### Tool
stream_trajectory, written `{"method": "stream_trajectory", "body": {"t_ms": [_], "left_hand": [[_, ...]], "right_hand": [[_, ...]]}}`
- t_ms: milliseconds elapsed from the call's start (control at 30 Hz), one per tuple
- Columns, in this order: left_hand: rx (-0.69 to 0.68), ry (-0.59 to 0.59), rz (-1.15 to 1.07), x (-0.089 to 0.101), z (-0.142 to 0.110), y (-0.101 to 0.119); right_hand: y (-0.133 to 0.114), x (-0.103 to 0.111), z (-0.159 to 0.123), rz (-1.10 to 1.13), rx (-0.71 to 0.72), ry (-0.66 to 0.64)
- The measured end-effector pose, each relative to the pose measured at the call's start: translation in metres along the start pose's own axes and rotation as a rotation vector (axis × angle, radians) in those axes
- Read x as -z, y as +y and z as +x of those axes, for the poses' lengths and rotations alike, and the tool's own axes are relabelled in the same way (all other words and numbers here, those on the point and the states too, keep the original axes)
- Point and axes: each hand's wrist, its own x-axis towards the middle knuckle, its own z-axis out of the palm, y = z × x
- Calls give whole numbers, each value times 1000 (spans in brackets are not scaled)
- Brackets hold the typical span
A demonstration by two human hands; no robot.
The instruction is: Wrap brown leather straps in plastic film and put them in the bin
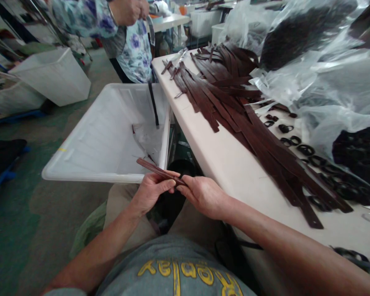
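Note:
Both my hands are together above my lap, near the front rim of a white bin. My left hand (154,189) pinches a dark brown leather strap (152,166), thumb on top, with its end sticking out to the upper left. My right hand (203,195) is closed round the strap's other end, close against the left fingers; what its fingertips cover is hidden. To the right, a spread pile of similar brown straps (228,98) lies along the table.
The white bin (89,135) stands left of the pale table (200,152). Black rings (305,150) and clear plastic bags (342,86) lie at the right. Another person (135,45) in a flowered top stands beyond the bin, hands raised. More white bins (55,76) stand far left.

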Motion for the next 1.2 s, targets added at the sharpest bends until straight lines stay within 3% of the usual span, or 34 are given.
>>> {"method": "stream_trajectory", "body": {"t_ms": [167, 267, 400, 567, 767, 867, 967, 1033, 1200], "left_hand": [[-20, -40, 35, 1, 2, -6], [-67, 22, 3, 12, 7, 6], [-64, 90, -75, 26, 11, 22], [-23, 15, -99, 20, 10, 22], [-65, -55, -72, -2, 12, 13], [-99, -70, -164, -18, 12, -2], [-30, -241, -205, -43, 8, -26], [27, -302, -194, -60, 5, -39], [-1, -222, -138, -82, 6, -39]], "right_hand": [[8, 1, 1, 98, 62, 20], [18, 1, 5, 421, 101, -18], [26, -5, 9, 970, 82, -179], [21, -15, 8, 1173, 0, -164], [18, -14, 7, 1088, -32, -39], [18, -13, 12, 1095, -28, 158], [16, -10, 14, 1152, -10, 364], [12, -5, 13, 1166, 20, 427], [10, 21, 3, 1156, 48, 580]]}}
